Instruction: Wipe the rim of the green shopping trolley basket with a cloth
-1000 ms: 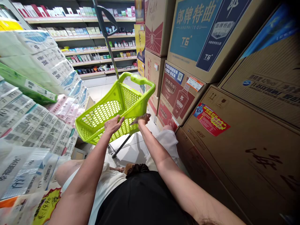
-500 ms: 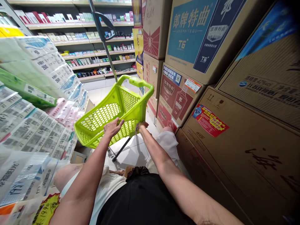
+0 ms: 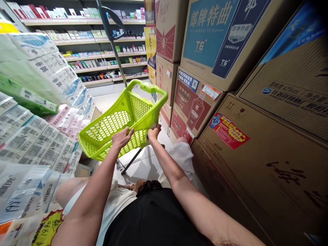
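A lime-green shopping cart basket (image 3: 107,128) with perforated sides stands tilted on a thin grey wheeled frame in front of me. My left hand (image 3: 121,137) lies over the basket's near rim, its thumb out to the side and its other fingers bent over the edge. By the basket's right corner, below the handle (image 3: 152,88), my right hand (image 3: 154,132) is closed, with the fingers curled. A small dark bit shows beside it, too little to name. Inside the basket I see no goods. A grey pole (image 3: 116,56) rises behind the basket.
Stacked cartons (image 3: 197,106) wall the right side, close to my right arm. On the left are piled packs of tissue paper (image 3: 43,136). Shelves of boxed goods (image 3: 102,39) cross the back. Pale floor tiles (image 3: 148,167) show beneath the cart.
My right hand has lifted slightly and turned, its fingers now more curled at the basket's corner. A strap-like strip that hung under it is no longer visible. My left hand stays on the rim.
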`<state>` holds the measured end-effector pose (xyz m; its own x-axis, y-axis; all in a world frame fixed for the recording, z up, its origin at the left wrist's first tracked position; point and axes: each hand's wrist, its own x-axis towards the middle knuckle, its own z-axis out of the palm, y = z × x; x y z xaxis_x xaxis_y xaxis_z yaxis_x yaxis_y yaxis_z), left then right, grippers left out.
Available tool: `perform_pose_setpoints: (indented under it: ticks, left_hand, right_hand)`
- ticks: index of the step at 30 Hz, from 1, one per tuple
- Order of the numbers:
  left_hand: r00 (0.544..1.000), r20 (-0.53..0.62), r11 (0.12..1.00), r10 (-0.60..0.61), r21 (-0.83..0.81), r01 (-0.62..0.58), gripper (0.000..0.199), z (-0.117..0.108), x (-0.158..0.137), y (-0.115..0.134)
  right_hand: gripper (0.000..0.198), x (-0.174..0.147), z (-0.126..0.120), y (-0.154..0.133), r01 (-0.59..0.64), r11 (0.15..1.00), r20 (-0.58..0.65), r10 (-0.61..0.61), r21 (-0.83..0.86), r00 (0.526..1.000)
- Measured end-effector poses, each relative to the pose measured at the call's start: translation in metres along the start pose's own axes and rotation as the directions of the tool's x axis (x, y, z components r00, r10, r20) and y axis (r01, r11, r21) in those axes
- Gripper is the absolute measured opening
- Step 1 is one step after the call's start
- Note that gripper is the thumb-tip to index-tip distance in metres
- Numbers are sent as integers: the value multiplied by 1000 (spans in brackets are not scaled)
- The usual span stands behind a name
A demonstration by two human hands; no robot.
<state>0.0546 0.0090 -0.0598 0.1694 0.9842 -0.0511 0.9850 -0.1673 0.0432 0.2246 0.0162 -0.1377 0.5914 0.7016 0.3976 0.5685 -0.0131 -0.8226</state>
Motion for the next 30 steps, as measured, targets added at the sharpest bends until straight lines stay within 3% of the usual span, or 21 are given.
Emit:
perform_pose_setpoints:
  ticks: [4,7,10,12,16,21,24,26,30]
  left_hand:
    - [1000,-1,1000,-3,-12,3,76,-2,-3,2]
    - [1000,7,1000,-5,-25,6,75,-3,-6,2]
    - [1000,6,999,-16,-42,16,75,-3,-7,0]
    - [1000,4,999,-11,-53,11,75,-2,-6,-2]
    - [1000,13,997,8,-78,-7,81,-1,-6,-5]
    - [1000,29,990,2,-140,2,96,-1,-6,-3]
    - [998,61,977,1,-214,12,101,-7,-6,-11]
    - [998,55,969,-14,-245,27,99,-12,-5,-24]
    - [984,36,943,-174,-281,177,102,-10,-7,-62]
  right_hand:
    - [66,21,-9,-27,-7,996,-102,17,91,995]
    - [65,24,-14,-39,-5,995,-75,12,96,997]
    - [53,7,-12,-38,0,999,-23,1,50,1000]
    - [43,-6,-9,-33,107,994,51,-107,9,993]
    - [33,-1,-14,-18,373,923,209,-349,-91,914]
    - [39,30,-29,2,359,911,106,-344,-203,933]
    - [36,28,-33,11,501,852,206,-468,-152,859]
    - [34,31,-38,14,508,850,169,-485,-139,858]
    - [38,44,-43,8,387,909,-24,-395,-153,918]
